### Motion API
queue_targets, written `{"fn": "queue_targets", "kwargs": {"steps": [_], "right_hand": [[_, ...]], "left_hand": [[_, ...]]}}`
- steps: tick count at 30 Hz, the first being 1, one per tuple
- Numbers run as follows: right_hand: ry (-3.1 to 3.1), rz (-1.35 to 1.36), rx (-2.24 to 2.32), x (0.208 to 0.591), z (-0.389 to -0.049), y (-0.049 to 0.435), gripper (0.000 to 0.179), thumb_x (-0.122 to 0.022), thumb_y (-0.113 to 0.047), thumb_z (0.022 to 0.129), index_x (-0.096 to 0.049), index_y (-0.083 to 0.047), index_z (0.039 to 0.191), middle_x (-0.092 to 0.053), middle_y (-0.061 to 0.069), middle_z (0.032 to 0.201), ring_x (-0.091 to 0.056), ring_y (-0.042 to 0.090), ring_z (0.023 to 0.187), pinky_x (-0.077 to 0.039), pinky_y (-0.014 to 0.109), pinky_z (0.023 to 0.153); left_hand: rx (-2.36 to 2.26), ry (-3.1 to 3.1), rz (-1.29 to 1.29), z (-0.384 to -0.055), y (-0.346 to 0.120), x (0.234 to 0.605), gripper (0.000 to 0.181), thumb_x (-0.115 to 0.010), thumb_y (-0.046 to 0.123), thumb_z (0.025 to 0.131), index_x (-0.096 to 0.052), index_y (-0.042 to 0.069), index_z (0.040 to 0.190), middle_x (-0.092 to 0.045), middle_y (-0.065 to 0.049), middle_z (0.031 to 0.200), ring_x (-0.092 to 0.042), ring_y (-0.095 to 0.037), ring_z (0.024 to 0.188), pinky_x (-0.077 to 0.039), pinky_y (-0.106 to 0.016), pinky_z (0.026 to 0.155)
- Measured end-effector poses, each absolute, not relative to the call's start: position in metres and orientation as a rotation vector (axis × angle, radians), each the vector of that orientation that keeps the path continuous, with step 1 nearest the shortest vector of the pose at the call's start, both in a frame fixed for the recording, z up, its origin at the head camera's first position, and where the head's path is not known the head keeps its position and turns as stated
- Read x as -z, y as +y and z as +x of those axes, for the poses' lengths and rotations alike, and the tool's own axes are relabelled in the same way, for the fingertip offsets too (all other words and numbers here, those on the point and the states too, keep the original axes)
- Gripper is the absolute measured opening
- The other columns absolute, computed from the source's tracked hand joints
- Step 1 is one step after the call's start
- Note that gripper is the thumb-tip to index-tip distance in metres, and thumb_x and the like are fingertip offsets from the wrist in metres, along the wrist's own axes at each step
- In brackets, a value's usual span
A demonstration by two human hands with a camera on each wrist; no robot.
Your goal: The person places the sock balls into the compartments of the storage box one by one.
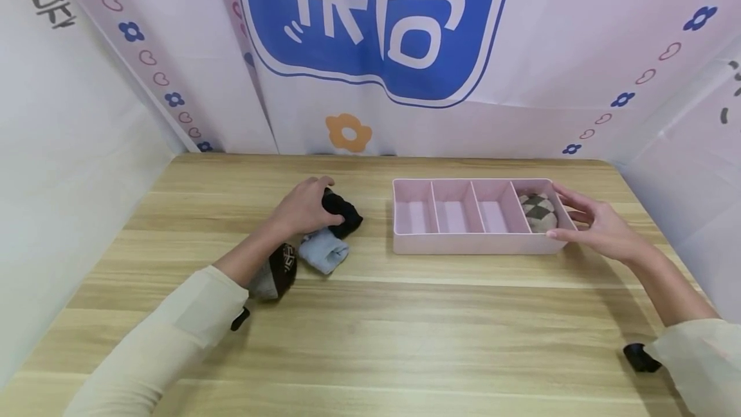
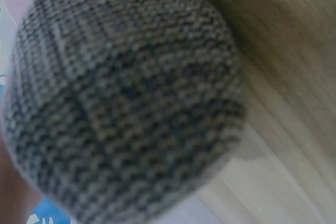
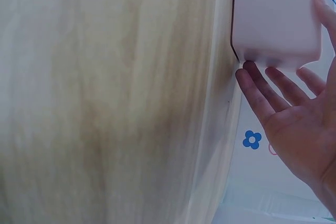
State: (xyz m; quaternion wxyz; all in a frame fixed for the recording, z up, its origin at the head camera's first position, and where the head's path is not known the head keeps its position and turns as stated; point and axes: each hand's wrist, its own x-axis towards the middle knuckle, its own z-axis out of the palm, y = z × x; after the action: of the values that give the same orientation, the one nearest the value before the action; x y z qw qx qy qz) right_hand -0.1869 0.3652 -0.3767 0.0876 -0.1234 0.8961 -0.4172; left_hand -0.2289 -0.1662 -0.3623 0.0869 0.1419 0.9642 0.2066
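My left hand (image 1: 303, 208) pinches a rolled black sock (image 1: 347, 219) between thumb and fingers, left of the pink divided box (image 1: 463, 244). Just below that sock lies a folded light blue sock (image 1: 320, 253). A grey and dark brown rolled sock (image 1: 279, 274) sits under my left wrist, and its grey knit (image 2: 126, 98) fills most of the left wrist view. At the box's right end, my right hand (image 1: 608, 227) rests its spread fingers on the end wall, with the thumb at the near corner. An argyle sock (image 1: 538, 212) occupies the rightmost compartment.
The box stands on a wooden table (image 1: 399, 333), its other three compartments bare. Behind the table's far edge hangs a white printed cloth (image 1: 503, 127). Black straps hang at both wrists, the right one (image 1: 641, 358) close over the table.
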Motion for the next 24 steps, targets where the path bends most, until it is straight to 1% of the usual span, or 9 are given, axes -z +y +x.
{"fn": "queue_targets", "kwargs": {"steps": [5, 8, 14, 21, 24], "right_hand": [[2.679, -0.371, 1.235, 0.3769, -0.1865, 0.3661, 0.095, -0.079, -0.013, 0.092, -0.020, -0.009, 0.166, -0.023, 0.031, 0.165, -0.036, 0.063, 0.138, -0.041, 0.004, 0.090], [2.680, -0.375, 1.235, 0.3767, -0.1866, 0.3655, 0.095, -0.079, -0.012, 0.091, -0.020, -0.008, 0.166, -0.024, 0.032, 0.165, -0.036, 0.062, 0.138, -0.041, 0.004, 0.090], [2.679, -0.378, 1.228, 0.3775, -0.1868, 0.3666, 0.095, -0.078, -0.012, 0.092, -0.019, -0.007, 0.166, -0.023, 0.031, 0.165, -0.036, 0.063, 0.137, -0.041, 0.004, 0.090], [2.679, -0.377, 1.221, 0.3786, -0.1867, 0.3674, 0.095, -0.078, -0.014, 0.092, -0.019, -0.009, 0.166, -0.021, 0.030, 0.166, -0.035, 0.064, 0.137, -0.041, 0.005, 0.090], [2.678, -0.377, 1.228, 0.3775, -0.1865, 0.3669, 0.095, -0.078, -0.013, 0.092, -0.020, -0.008, 0.166, -0.022, 0.030, 0.166, -0.035, 0.063, 0.138, -0.040, 0.004, 0.090]], "left_hand": [[-0.692, 2.857, 0.445, -0.2295, -0.1676, 0.3607, 0.082, -0.080, 0.026, 0.088, -0.042, -0.010, 0.151, -0.046, -0.032, 0.151, -0.045, -0.047, 0.139, -0.040, -0.057, 0.113], [-0.732, 2.851, 0.464, -0.2308, -0.1697, 0.3608, 0.082, -0.083, 0.023, 0.086, -0.043, -0.012, 0.149, -0.046, -0.032, 0.151, -0.046, -0.046, 0.138, -0.040, -0.056, 0.113], [-0.759, 2.845, 0.505, -0.2332, -0.1719, 0.3617, 0.078, -0.085, 0.020, 0.084, -0.048, -0.011, 0.145, -0.049, -0.030, 0.148, -0.049, -0.045, 0.134, -0.043, -0.056, 0.110], [-0.730, 2.842, 0.503, -0.2347, -0.1705, 0.3621, 0.080, -0.086, 0.021, 0.083, -0.048, -0.012, 0.145, -0.047, -0.031, 0.149, -0.046, -0.046, 0.137, -0.040, -0.056, 0.113], [-0.716, 2.845, 0.494, -0.2350, -0.1701, 0.3616, 0.078, -0.086, 0.023, 0.083, -0.050, -0.011, 0.143, -0.048, -0.031, 0.147, -0.046, -0.046, 0.135, -0.041, -0.056, 0.112]]}}
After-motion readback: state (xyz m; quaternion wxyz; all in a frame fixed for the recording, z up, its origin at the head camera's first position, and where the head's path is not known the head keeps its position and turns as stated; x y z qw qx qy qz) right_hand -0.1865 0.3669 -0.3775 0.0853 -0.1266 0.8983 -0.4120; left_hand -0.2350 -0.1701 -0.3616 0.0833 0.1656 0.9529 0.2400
